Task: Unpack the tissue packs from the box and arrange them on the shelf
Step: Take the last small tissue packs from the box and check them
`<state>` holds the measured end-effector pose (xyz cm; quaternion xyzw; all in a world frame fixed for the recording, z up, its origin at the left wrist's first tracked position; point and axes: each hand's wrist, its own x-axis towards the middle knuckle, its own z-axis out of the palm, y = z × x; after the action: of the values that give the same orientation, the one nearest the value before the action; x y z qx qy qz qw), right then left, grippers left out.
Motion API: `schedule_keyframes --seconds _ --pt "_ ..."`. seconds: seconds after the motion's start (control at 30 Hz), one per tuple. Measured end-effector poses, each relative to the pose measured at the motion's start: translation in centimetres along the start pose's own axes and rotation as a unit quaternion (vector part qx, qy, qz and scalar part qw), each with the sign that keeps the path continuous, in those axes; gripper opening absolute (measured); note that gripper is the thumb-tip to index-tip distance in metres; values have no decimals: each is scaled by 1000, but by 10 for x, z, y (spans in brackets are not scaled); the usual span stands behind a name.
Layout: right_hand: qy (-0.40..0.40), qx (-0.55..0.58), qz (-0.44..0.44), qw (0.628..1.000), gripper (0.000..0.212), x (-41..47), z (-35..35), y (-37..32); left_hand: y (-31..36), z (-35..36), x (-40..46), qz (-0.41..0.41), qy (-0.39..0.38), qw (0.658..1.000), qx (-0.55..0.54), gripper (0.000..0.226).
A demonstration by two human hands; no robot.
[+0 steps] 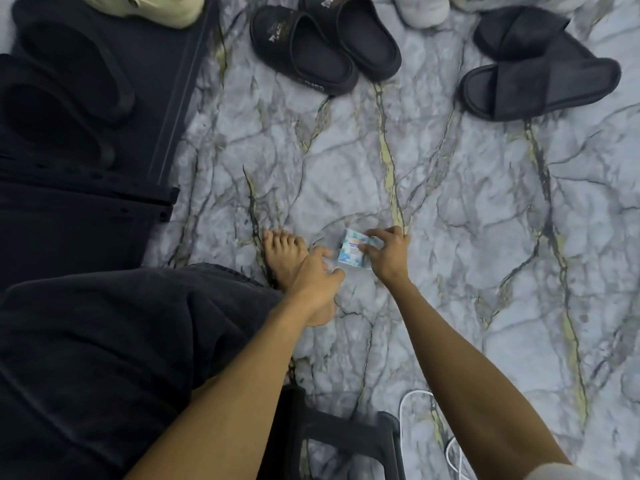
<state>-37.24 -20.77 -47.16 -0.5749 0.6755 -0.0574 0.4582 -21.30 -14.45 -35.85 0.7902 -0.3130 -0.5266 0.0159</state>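
Observation:
A small blue-and-white tissue pack (351, 251) lies low over the marble-patterned floor (450, 220), just right of my bare foot (282, 254). My right hand (388, 252) grips the pack from its right side, fingers curled over its top edge. My left hand (317, 275) reaches in from the left, and its fingertips touch the pack's lower left corner, where clear wrapping shows. No box is in view. The black shelf (86, 98) stands at the far left with dark shoes on it.
Two pairs of black slides (322, 46) (536, 71) lie on the floor ahead, with pale shoes beyond. A black stool frame (346, 434) and a white cable (415, 410) sit near the bottom edge. My dark trouser leg (104, 358) fills the lower left.

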Motion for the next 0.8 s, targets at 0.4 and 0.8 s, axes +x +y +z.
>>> schedule_keyframes --seconds 0.4,0.8 --pt "-57 195 -90 975 25 -97 -58 -68 -4 -46 -63 -41 -83 926 -366 40" --pt "-73 250 -137 956 40 -202 -66 -174 -39 -122 -191 39 -117 794 -596 37"
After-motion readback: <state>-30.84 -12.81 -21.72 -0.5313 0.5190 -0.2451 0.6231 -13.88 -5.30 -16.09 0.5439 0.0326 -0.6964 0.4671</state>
